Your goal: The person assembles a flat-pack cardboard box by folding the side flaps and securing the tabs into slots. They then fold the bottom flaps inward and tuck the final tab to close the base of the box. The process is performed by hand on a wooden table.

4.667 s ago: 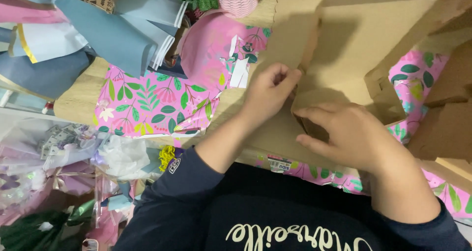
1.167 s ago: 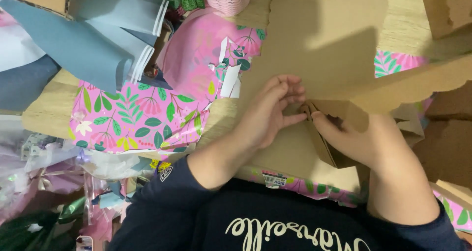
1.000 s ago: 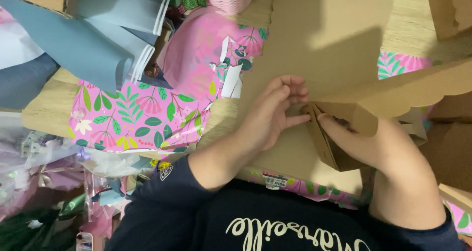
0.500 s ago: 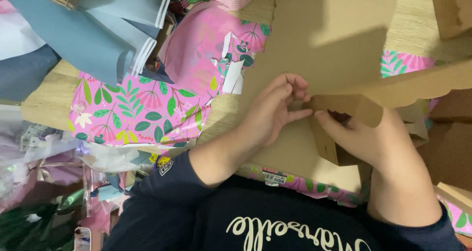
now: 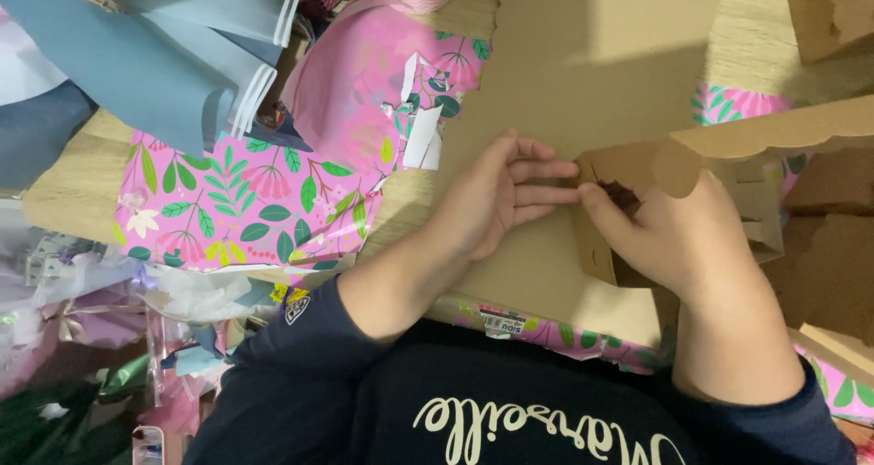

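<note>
Left hand lies flat, fingers together and stretched out, pressing down on the brown cardboard sheet, seemingly to keep it from shifting while the fold is worked. Right hand is curled, thumb and fingertips pinching at a small cardboard flap where the sheet turns up into a box-like wall; something dark sits at the fingertips, too small to identify. The two hands meet fingertip to fingertip at that corner. A scalloped-edge cardboard panel stands out over the right hand, partly shading it. The cardboard sheet lies in the middle of the wooden surface, right in front of the person, on top of pink leaf-print wrapping paper that shows to the left and along the near edge. Grey-blue paper sheets are heaped at the upper left, crinkled clear film and ribbon at the lower left. More brown cardboard pieces pile up at the right edge.
</note>
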